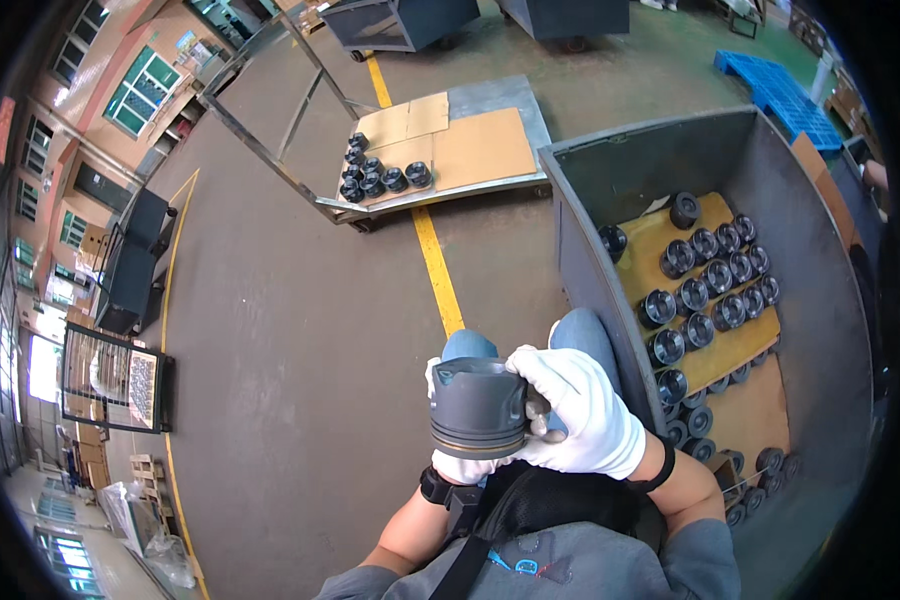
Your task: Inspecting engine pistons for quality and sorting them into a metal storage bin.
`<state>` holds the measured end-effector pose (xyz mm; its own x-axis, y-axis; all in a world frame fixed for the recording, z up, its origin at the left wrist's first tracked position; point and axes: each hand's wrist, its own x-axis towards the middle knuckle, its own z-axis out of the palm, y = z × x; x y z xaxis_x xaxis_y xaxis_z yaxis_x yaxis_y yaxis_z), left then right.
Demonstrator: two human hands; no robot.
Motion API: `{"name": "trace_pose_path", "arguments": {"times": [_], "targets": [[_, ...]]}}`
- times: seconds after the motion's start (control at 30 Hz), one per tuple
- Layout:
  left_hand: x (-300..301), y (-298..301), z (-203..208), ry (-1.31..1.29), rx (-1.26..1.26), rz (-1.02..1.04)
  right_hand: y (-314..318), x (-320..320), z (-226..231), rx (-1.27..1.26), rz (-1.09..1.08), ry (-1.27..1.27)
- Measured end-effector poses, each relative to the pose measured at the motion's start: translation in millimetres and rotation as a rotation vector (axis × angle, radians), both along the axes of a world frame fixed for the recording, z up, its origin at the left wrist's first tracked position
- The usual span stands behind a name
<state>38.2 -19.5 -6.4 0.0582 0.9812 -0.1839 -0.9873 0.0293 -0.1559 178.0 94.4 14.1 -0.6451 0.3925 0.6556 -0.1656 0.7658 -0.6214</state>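
Note:
A dark grey engine piston (477,405) with ring grooves round its lower end is held up in front of my body, with a notched edge at the top. My right hand (592,418), in a white glove with grey fingertips, is closed on its right side. My left hand (462,470), also gloved in white, supports it from behind and below; the piston hides most of its fingers. To my right, several like pistons (677,258) stand in rows on brown sheets inside a deep grey metal bin (820,310).
Ahead, a flat cart (490,97) with a tubular handle carries cardboard and several pistons (394,180). More grey bins (395,25) stand beyond it. A blue pallet (780,100) lies at the far right. Yellow lines (435,265) cross the floor. A wire cage (110,385) stands at the left.

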Motion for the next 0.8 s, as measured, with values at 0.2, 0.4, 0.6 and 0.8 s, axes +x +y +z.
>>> {"name": "trace_pose_path", "arguments": {"times": [0.2, 0.4, 0.6, 0.8], "targets": [[-5.8, -5.6, -31.5, 0.211, 0.059, -0.054, 5.8, -7.7, -2.4, 0.017, 0.009, 0.086], [13.3, -16.5, -30.6, 0.065, -0.060, -0.063, -5.2, 1.4, 6.8, -0.014, -0.052, -0.035], [10.2, -16.0, -34.5, 0.115, -0.049, -0.023, -10.9, 1.6, -3.4, -0.040, -0.048, -0.035], [-17.2, -11.5, -8.4, 0.387, 0.053, 0.039, -2.9, -9.3, -12.3, 0.016, -0.025, -0.041]]}}
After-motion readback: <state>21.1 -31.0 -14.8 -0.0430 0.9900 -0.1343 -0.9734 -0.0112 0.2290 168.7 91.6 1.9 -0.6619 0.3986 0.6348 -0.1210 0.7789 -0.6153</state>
